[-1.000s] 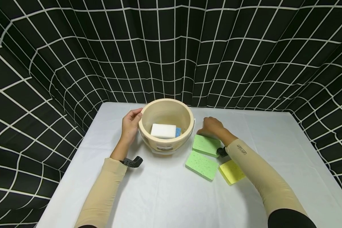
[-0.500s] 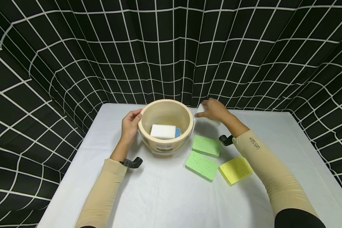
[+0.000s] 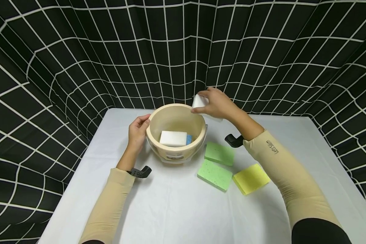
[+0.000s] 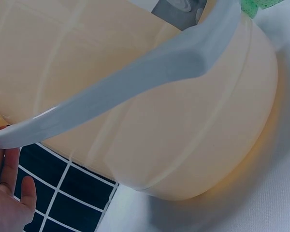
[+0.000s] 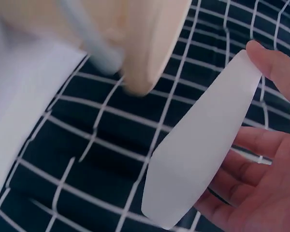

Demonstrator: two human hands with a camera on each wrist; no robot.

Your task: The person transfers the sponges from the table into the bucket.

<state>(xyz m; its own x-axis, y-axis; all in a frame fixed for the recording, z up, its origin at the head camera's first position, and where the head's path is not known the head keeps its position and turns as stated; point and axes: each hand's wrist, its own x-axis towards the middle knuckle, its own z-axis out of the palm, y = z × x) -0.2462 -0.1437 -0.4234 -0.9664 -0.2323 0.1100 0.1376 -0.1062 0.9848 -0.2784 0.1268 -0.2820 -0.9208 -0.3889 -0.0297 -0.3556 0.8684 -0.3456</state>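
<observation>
A cream bucket [image 3: 177, 112] with a pale handle [image 4: 130, 77] stands near the back of the table. My left hand [image 3: 136, 133] holds its left rim. In the left wrist view the bucket hides part of those fingers [image 4: 8, 166]. Inside the bucket lie a white sponge [image 3: 173, 138] and a blue sponge [image 3: 189, 139], mostly covered by the white one. Over the bucket's back right rim, my right hand [image 3: 215, 103] holds another white sponge [image 5: 203, 140] between thumb and fingers. In the right wrist view this sponge is raised beside the bucket.
Two green sponges [image 3: 219, 154] lie on the white-covered table [image 3: 170, 206] to the right of the bucket. A yellow sponge [image 3: 251, 179] is beside them, near my right forearm. A black curtain [image 3: 158, 51] with white grid lines encloses the back and sides.
My right hand has picked up a white sponge from behind the green ones, lifted it and moved it left to the bucket's rim. My left hand stays at the bucket.
</observation>
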